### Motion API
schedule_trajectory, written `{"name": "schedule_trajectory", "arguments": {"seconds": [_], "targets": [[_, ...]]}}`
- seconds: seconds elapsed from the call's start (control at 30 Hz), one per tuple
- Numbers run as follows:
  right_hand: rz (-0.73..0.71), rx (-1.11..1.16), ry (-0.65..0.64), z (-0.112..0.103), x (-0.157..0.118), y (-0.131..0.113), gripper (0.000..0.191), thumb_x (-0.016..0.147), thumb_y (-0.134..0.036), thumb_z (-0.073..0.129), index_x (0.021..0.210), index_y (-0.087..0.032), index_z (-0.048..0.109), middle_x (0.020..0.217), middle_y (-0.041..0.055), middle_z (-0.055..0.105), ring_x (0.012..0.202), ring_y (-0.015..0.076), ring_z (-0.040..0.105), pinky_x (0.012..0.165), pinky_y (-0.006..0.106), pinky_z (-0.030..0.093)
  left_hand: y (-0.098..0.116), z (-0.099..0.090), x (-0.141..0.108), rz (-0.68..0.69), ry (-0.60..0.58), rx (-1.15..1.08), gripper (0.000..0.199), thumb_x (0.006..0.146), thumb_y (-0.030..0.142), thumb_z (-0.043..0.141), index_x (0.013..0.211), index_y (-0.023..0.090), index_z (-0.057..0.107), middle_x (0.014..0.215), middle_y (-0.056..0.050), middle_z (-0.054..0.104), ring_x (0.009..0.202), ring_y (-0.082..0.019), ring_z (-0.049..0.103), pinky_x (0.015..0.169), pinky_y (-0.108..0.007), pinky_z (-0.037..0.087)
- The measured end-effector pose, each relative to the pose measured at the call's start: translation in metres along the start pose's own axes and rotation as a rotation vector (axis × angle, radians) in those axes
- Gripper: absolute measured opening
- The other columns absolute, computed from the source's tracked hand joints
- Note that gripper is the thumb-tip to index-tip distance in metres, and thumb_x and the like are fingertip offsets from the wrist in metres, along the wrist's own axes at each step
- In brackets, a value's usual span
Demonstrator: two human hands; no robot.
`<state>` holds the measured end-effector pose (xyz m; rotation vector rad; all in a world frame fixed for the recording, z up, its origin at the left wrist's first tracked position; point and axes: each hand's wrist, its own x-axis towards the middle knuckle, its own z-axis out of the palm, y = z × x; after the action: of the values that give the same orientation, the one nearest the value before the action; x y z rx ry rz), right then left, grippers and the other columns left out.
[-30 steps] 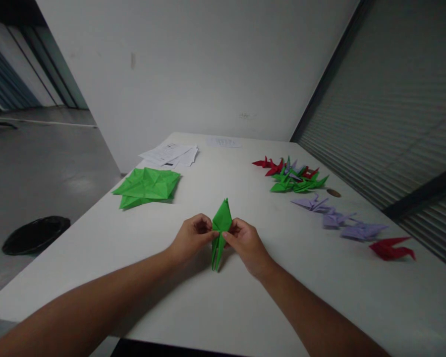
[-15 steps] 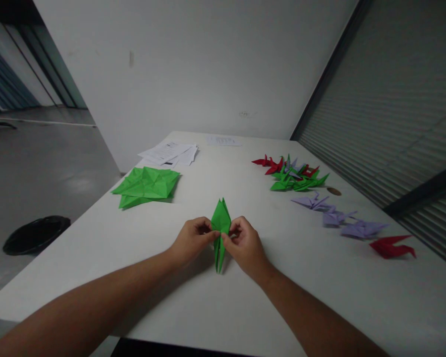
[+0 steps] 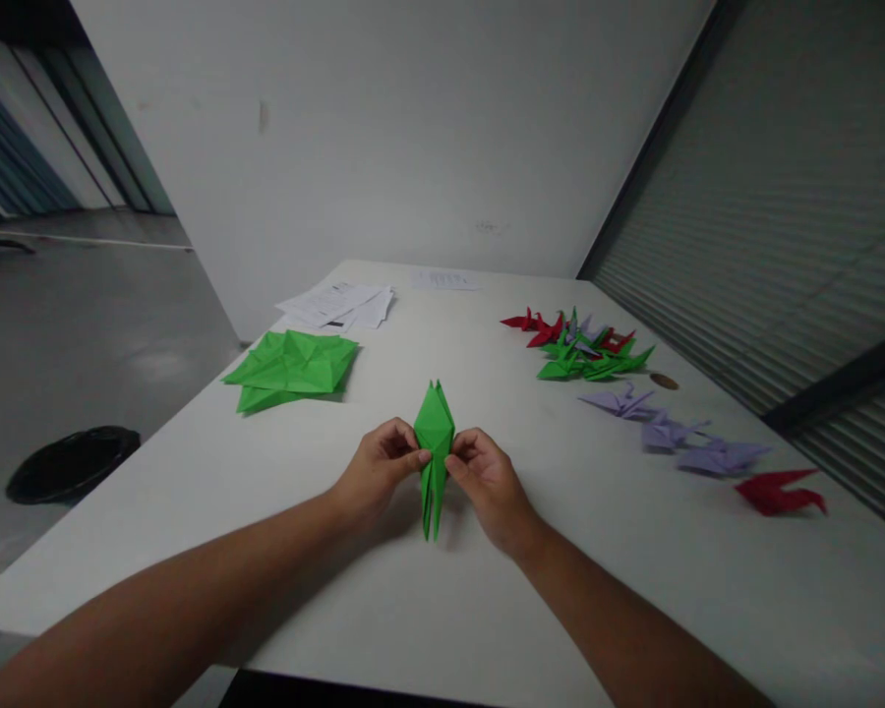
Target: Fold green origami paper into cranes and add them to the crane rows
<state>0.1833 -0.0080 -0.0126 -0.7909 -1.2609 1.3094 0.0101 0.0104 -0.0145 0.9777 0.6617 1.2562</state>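
Between my hands is a green folded origami paper (image 3: 435,433), a long diamond with two narrow points toward me and two tips at the far end. My left hand (image 3: 383,462) pinches its left edge between thumb and fingers near the middle. On the opposite edge, my right hand (image 3: 491,482) grips it the same way, with the thumb on the near face. The fingers behind the paper are partly hidden.
Creased green sheets (image 3: 291,366) lie on the left of the white table (image 3: 324,600), with printed papers (image 3: 335,303) behind. A pile of folded cranes (image 3: 590,349), several purple cranes (image 3: 664,431) and a red crane (image 3: 780,492) lie right. A black bin (image 3: 74,462) stands on the floor.
The green paper has shifted slightly left and lies flatter, with more of its upper face showing. My thumbs have moved apart, from its centre toward its edges.
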Motion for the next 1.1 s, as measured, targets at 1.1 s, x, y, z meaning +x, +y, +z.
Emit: {"name": "schedule_trajectory", "arguments": {"seconds": [1.1], "targets": [[0.073, -0.045, -0.009, 0.0017, -0.0028, 0.0051, 0.026, 0.082, -0.038, 0.079, 0.086, -0.021, 0.06, 0.084, 0.0006, 0.067, 0.076, 0.0173, 0.065, 0.072, 0.033, 0.059, -0.0017, -0.0004, -0.0027, -0.031, -0.028, 0.001, 0.047, 0.067, 0.02, 0.093, 0.095, 0.02, 0.055, 0.081, 0.003, 0.072, 0.07, -0.012, 0.067, 0.067, -0.025, 0.056]]}}
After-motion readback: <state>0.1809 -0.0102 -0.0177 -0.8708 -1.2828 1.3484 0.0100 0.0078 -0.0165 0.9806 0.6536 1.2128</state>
